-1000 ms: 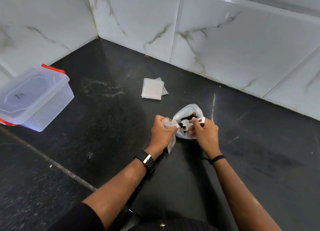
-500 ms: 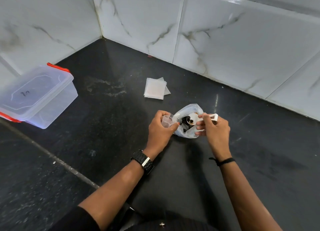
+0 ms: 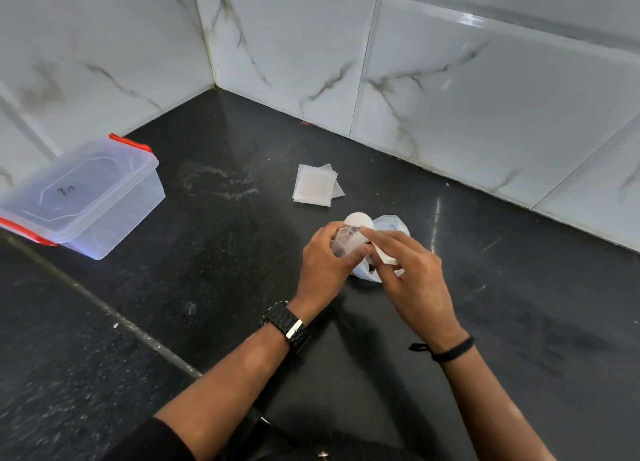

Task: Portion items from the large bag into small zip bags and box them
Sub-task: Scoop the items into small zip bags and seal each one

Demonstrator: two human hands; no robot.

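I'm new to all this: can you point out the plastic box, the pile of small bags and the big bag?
plastic box [image 3: 86, 194]: head view, on its lid.
pile of small bags [image 3: 313, 187]: head view, top bag's middle.
big bag [image 3: 393, 225]: head view, its upper edge.

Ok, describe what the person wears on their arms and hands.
Both forearms are bare. The left wrist carries a black link-band watch with a silver clasp. The right wrist has a thin black cord bracelet with a loose knotted end. A dark sleeve shows at the left upper arm. No gloves or rings visible.
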